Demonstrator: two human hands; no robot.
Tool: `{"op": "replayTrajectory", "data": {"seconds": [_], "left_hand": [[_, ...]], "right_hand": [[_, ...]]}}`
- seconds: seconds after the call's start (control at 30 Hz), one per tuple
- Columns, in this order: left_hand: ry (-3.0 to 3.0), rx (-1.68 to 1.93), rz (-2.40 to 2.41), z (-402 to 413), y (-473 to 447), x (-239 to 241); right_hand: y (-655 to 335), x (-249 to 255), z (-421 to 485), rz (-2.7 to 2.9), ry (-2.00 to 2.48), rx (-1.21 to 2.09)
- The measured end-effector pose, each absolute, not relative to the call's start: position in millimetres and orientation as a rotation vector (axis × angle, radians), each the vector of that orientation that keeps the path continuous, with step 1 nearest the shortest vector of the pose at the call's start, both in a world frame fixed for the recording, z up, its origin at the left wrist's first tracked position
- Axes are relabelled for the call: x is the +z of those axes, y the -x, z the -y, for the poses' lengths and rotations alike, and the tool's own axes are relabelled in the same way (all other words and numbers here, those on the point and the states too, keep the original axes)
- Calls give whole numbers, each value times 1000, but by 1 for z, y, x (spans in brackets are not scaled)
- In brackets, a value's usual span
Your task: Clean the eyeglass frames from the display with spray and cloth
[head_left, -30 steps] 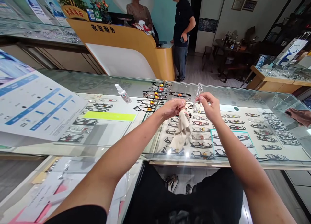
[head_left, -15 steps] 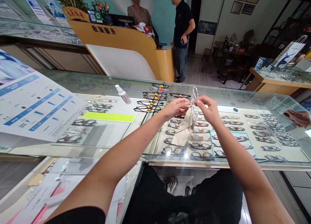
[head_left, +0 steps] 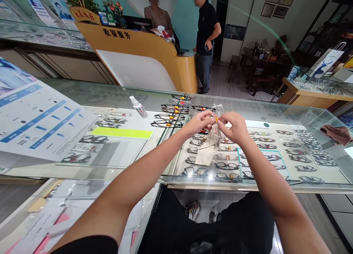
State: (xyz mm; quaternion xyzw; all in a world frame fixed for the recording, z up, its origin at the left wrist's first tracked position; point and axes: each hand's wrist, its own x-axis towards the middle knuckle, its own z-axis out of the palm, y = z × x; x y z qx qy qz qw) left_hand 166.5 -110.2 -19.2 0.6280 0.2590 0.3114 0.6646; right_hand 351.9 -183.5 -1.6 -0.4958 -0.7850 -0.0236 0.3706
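Above the glass display counter, a clear-framed pair of eyeglasses (head_left: 219,108) is held between my two hands. My left hand (head_left: 200,123) is closed, pinching at the left side of the glasses. A beige cleaning cloth (head_left: 206,154) hangs down under its fingers. My right hand (head_left: 235,127) is closed too, its thumb and fingertips pinched at the middle of the glasses. A small orange-yellow tag (head_left: 216,119) shows between the fingertips of both hands. Fingers hide part of the frame.
Left of my hands, a white spray bottle (head_left: 139,107) stands on the glass beside dark eyeglasses (head_left: 168,122) in a column. Rows of frames lie under the counter glass (head_left: 275,188). A printed leaflet (head_left: 41,114) stands at left, a brown cloth (head_left: 335,133) at right. Two people are beyond.
The glasses have turned and dropped a little between my hands. My right hand has shifted inward to the middle of the glasses, and the orange-yellow tag now shows there.
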Motion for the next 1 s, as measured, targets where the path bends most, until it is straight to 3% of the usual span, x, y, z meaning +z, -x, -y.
{"op": "replayTrajectory", "data": {"seconds": [1.0], "left_hand": [[-1049,683,-478,113,-169,-23]], "right_hand": [[-349,-8,183,1953,1131,-90]]}}
